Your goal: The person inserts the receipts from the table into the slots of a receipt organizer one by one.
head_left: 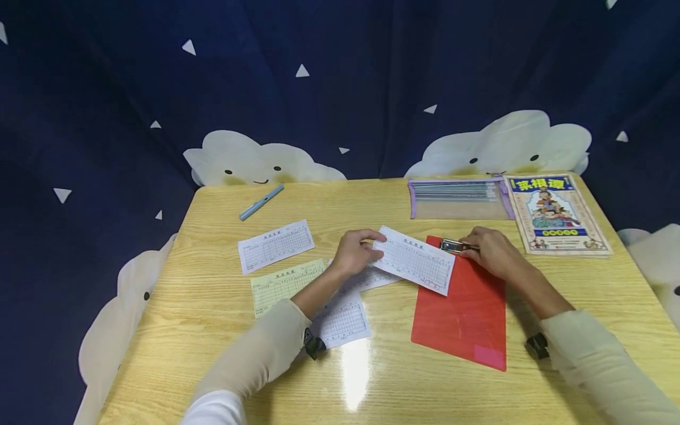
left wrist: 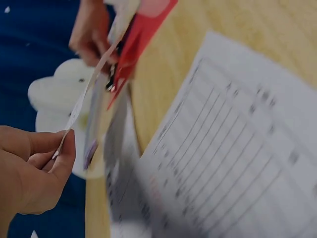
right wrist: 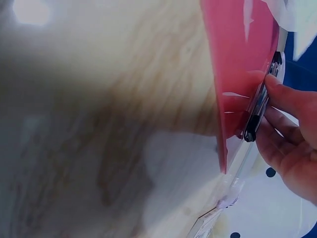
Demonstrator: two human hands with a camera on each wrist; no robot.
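My left hand (head_left: 355,252) pinches the left end of a white printed form (head_left: 414,260) between thumb and fingers. The slip's right end overlaps the upper left of a red plastic clip folder (head_left: 467,307). Edge-on in the left wrist view, the held form (left wrist: 77,109) stretches from my left fingertips toward the folder. At the folder's top edge, my right hand (head_left: 494,251) grips the metal clip (head_left: 451,245). The right wrist view shows the thumb of my right hand (right wrist: 292,129) on the black-ended clip (right wrist: 260,99), with fingers behind the translucent red sheet.
Left of the folder lie a white form (head_left: 276,245), a yellow form (head_left: 284,283) and another white form (head_left: 342,324), partly under my left arm. A blue pen (head_left: 261,202) lies behind them. At the back right are a zip pouch (head_left: 457,209) and a comic-covered book (head_left: 558,215).
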